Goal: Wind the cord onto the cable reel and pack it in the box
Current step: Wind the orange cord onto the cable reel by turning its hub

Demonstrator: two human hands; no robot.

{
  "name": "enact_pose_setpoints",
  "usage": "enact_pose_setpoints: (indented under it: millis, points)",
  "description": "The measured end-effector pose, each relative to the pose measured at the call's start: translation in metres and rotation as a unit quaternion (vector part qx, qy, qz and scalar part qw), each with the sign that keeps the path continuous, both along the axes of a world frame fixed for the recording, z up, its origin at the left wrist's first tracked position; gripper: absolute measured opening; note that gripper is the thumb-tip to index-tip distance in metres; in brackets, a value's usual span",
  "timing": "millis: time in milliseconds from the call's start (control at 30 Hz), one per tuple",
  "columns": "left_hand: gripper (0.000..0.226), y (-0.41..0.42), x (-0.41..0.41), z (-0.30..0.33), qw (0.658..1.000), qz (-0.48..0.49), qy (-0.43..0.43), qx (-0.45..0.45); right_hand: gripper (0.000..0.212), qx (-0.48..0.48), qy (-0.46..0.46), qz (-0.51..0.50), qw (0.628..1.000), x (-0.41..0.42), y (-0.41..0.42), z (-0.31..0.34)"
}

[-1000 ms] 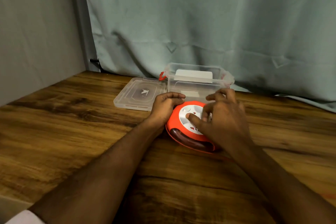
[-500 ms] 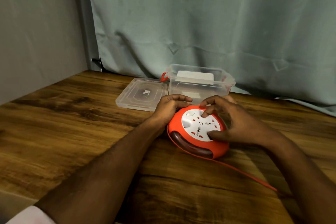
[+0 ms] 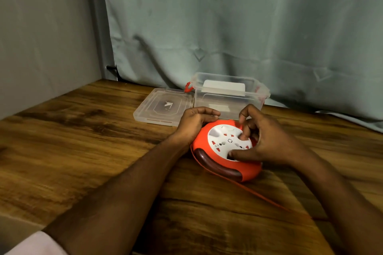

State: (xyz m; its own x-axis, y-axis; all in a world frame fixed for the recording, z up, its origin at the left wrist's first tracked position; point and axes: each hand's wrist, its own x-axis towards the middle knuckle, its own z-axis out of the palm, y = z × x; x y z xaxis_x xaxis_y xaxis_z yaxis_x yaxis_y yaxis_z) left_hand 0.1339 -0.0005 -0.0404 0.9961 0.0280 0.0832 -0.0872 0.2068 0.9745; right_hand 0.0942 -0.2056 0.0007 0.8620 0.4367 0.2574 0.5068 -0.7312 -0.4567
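- Plainly, no writing reads anywhere; the clear lid (image 3: 163, 106), left of the box (image 3: 230, 97), carries only a blurred white mark.
- Cable reel (image 3: 226, 151) lies flat on the tabletop (image 3: 83, 141), just before the box.
- Left hand (image 3: 192, 123) curls its grip round the reel's left rim.
- Right hand (image 3: 263, 141) presses thumb and a bent finger on the white face, seemingly pinching it.
- Cord (image 3: 259, 194) trails from the reel toward the near right.

I see a dim, warm-toned picture, light falling softly from above; soft shadows lie under the forearms on the table (image 3: 83, 134). The whole frame is soft and grainy, edges bowed by the wide lens.
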Motion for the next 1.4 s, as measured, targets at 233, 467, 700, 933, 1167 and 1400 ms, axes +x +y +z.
enact_pose_setpoints:
  millis: [233,467,700,933,1167,1400]
  points:
    - [0.020,-0.002,0.001,-0.003,0.999,0.028,-0.026,-0.004,0.064,-0.036,-0.022,-0.063,0.997,0.001,0.008,-0.003]
    - [0.007,-0.001,0.003,-0.004,0.996,0.069,-0.042,-0.030,0.058,-0.018,-0.051,-0.025,0.998,-0.003,-0.001,0.005]
    - [0.033,0.002,0.005,-0.006,0.988,-0.021,0.003,0.156,0.063,0.011,-0.005,0.029,1.000,-0.007,-0.011,0.009]
    - [0.019,0.000,0.004,-0.006,0.992,-0.016,-0.009,0.127,0.059,-0.051,-0.060,-0.039,0.996,-0.007,0.000,0.003]
    - [0.016,-0.003,0.011,-0.013,0.995,0.023,-0.014,0.101,0.065,-0.088,-0.062,-0.144,0.984,-0.009,0.020,0.001]
    - [0.017,-0.003,0.009,-0.012,0.995,0.022,-0.016,0.096,0.062,-0.088,-0.116,-0.160,0.976,-0.008,0.036,-0.008]
